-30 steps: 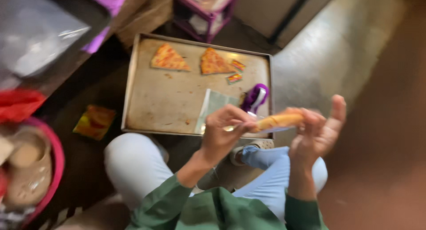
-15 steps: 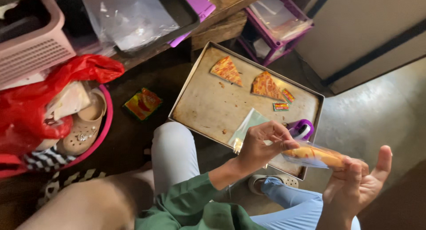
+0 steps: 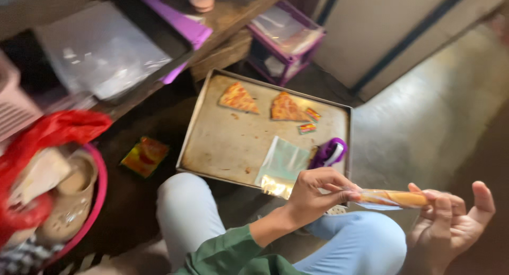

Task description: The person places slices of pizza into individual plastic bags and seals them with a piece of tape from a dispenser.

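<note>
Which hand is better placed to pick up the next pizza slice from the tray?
Probably the left hand: it hovers at the tray's near edge, closer to the slices. The right hand, off to the side, supports the wrapped slice both hands hold.

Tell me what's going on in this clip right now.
A person sitting on the floor holds a pizza slice in a clear plastic bag between both hands: the left hand pinches one end, the right hand supports the other. In front lies a metal baking tray with two pizza slices, empty clear bags and a purple tape dispenser.
</note>
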